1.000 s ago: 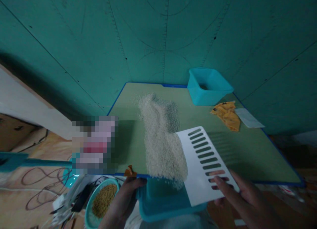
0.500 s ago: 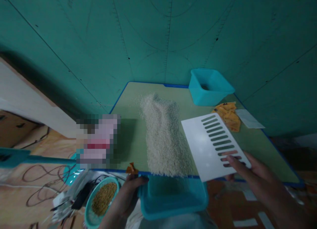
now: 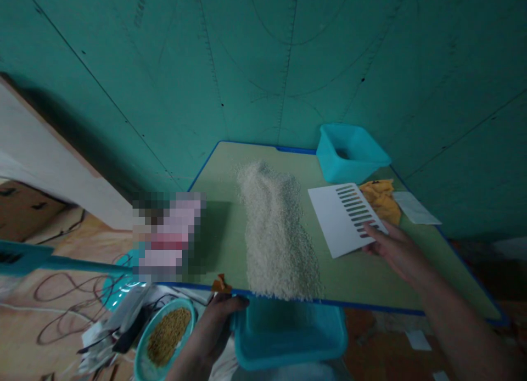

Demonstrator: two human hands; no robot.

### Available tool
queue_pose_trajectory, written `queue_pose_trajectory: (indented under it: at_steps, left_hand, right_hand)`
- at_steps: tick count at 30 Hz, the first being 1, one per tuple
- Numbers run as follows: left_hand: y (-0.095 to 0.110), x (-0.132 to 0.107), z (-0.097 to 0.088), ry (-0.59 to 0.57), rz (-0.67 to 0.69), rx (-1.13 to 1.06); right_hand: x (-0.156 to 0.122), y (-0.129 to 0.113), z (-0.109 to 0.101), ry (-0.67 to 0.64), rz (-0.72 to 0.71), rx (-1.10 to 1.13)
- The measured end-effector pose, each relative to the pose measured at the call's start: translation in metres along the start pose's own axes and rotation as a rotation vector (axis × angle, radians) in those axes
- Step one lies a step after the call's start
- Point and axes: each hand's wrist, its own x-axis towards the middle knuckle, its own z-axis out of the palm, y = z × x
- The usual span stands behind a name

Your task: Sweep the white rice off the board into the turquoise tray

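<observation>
A long heap of rice-like white grains [image 3: 274, 233] lies across the middle of the green tabletop [image 3: 349, 287], reaching its front edge. My right hand [image 3: 391, 249] grips a white slotted plastic sheet [image 3: 331, 219] by its slotted side, to the right of the heap. Below the table's front edge, my left hand [image 3: 220, 320] is closed on the left rim of a blue plastic bin [image 3: 290, 359]. That bin sits directly under the near end of the grains. A small brown scrap [image 3: 221, 284] lies at the table edge just above my left hand.
A second blue bin [image 3: 349, 156] stands at the back right, near a yellow cloth [image 3: 381, 200] and a white paper [image 3: 416, 208]. A pixelated pink object [image 3: 171, 238] is at the left edge. On the lower left rests a bowl of yellowish grain [image 3: 168, 334]. Behind rises a green wall [image 3: 255, 57].
My right hand has moved the slotted sheet forward, away from me, toward the yellow cloth. My left hand stays on the bin's rim. The view has shifted slightly.
</observation>
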Motion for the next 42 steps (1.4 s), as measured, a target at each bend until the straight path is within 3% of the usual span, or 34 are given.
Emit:
queue_pose_trajectory:
  at_steps: [9, 22, 32, 42]
  left_hand:
    - [0.0, -0.003, -0.008, -0.014, 0.039, -0.01]
    - [0.003, -0.001, -0.008, 0.035, 0.027, -0.027]
    - [0.007, -0.006, -0.004, 0.015, 0.03, -0.027]
    - [0.004, -0.008, -0.007, -0.06, 0.037, -0.027]
  right_hand:
    - [0.01, -0.01, 0.047, -0.301, -0.026, -0.096]
    - [-0.03, 0.002, 0.054, -0.443, 0.063, -0.112]
    - [-0.067, 0.006, 0.05, -0.433, 0.026, -0.144]
    - [-0.088, -0.017, 0.041, -0.308, 0.01, -0.315]
